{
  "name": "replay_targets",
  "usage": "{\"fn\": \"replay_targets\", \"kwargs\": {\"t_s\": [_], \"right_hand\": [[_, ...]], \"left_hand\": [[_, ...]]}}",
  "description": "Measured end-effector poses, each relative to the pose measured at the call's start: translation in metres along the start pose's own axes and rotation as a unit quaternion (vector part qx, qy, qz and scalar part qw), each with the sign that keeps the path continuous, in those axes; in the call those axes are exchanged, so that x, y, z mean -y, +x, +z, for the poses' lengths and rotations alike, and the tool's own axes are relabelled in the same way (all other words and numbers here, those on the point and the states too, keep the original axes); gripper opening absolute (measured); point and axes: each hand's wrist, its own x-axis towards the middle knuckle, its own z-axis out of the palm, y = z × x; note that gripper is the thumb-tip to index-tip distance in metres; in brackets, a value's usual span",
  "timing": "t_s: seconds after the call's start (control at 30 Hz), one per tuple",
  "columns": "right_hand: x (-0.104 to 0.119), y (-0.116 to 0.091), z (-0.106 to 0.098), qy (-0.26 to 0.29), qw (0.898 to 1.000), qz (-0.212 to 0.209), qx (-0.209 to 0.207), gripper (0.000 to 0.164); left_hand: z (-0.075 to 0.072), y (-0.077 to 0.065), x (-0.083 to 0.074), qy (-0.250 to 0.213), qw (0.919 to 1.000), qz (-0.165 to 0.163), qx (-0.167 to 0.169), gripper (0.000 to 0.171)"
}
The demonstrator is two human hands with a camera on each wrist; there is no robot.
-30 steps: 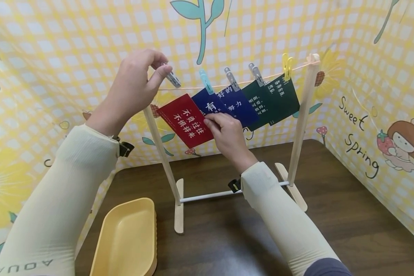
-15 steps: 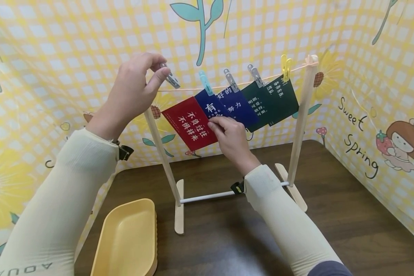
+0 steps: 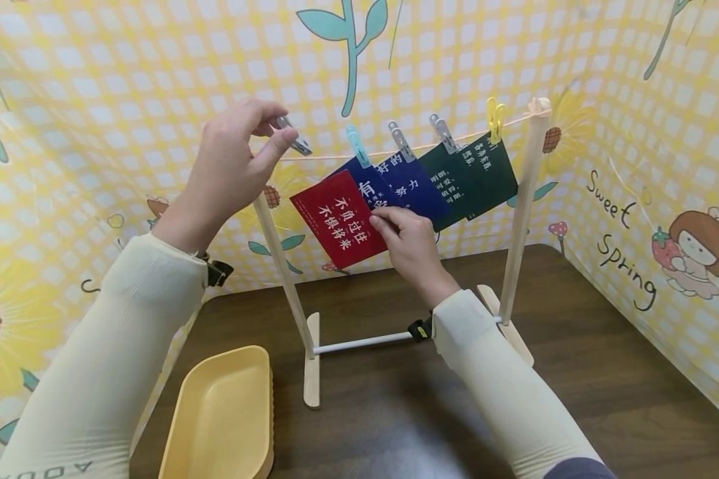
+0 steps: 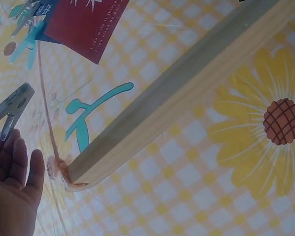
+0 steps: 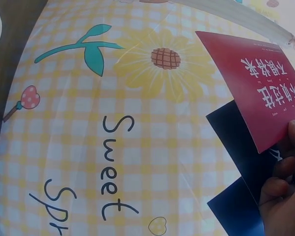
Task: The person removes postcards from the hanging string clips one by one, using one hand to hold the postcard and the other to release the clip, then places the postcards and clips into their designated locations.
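Since a second ago, the red card [image 3: 335, 216] and the right hand [image 3: 412, 243] have shifted a little toward the counter's [image 3: 359, 426] right edge, and the left hand [image 3: 234, 156] sits slightly lower. Right fingers pinch the red card at its right edge, holding it tilted below the line [image 3: 323, 158], in front of a blue card [image 3: 368, 179]; whether the two touch I cannot tell. Left fingers grasp a grey clip [image 3: 296, 141], near the line's end at the left post [image 3: 281, 266]. Farther along, a light-blue clip [image 3: 357, 146], two more grey clips [image 3: 402, 142] and a yellow clip [image 3: 496, 121] hold the blue and green cards [image 3: 491, 173]. Both posts' feet [image 3: 313, 382] rest on the counter; a yellow tray [image 3: 222, 412] lies beside its left edge.
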Motion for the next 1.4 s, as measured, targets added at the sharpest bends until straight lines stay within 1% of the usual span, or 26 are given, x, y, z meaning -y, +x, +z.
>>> {"fn": "replay_targets", "kwargs": {"t_s": [0.1,0.17,0.33,0.57,0.67,0.8,0.93,1.1,1.17,1.4], "right_hand": [[0.0,-0.002,-0.001,0.003,1.0,0.006,0.001,0.023],[-0.001,-0.003,-0.001,0.004,1.0,0.007,0.001,0.023],[-0.003,-0.006,-0.003,0.002,1.0,0.006,0.0,0.021],[-0.008,-0.012,-0.005,0.017,1.0,0.022,-0.005,0.022],[-0.012,-0.015,-0.006,0.02,0.999,0.032,-0.005,0.023],[-0.016,-0.018,-0.007,0.02,0.999,0.037,-0.008,0.022],[-0.019,-0.019,-0.008,0.021,0.999,0.037,-0.011,0.022],[-0.021,-0.022,-0.009,0.016,0.999,0.037,-0.015,0.023],[-0.023,-0.025,-0.009,0.012,0.999,0.038,-0.017,0.022],[-0.029,-0.033,-0.012,0.006,0.999,0.036,-0.019,0.021]], "left_hand": [[0.0,-0.002,0.001,0.004,0.9999,0.008,-0.009,0.029],[0.0,-0.004,0.002,0.005,0.9996,0.019,-0.02,0.029],[0.002,-0.008,0.004,-0.001,0.9984,0.037,-0.042,0.028],[0.004,-0.015,0.007,0.001,0.9981,0.033,-0.053,0.029],[0.004,-0.018,0.007,-0.003,0.9974,0.031,-0.065,0.03],[0.002,-0.022,0.008,-0.01,0.9953,0.035,-0.09,0.029],[0.001,-0.024,0.009,-0.008,0.994,0.042,-0.1,0.029],[0.004,-0.028,0.01,-0.017,0.9926,0.034,-0.115,0.029],[0.006,-0.03,0.01,-0.027,0.9919,0.023,-0.122,0.029],[0.006,-0.037,0.011,-0.029,0.991,0.003,-0.131,0.029]]}}
